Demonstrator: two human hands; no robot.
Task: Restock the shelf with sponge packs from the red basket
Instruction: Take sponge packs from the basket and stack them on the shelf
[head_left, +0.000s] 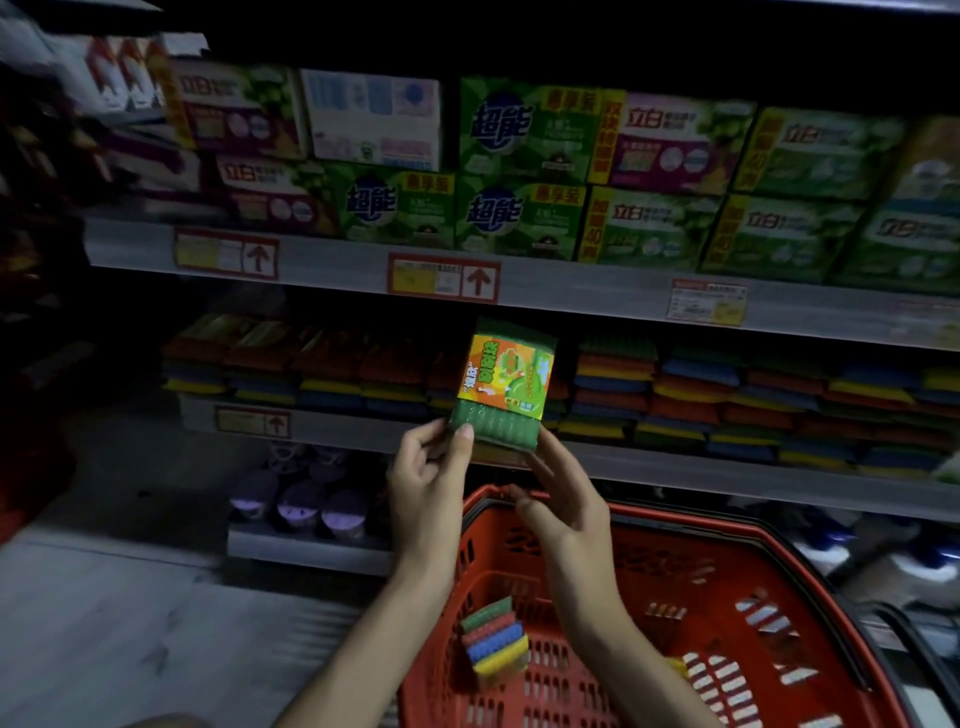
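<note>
My left hand (431, 480) pinches the upright sponge pack (501, 384); my right hand (563, 512) steadies it with straight fingers, the shelf (675, 467) edge just beyond.

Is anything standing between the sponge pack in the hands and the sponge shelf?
Nothing visible. The left hand pinches the sponge pack and the right hand touches its lower edge, just in front of the shelf. Sponge stacks sit on either side; the spot behind the pack is hidden.
</note>
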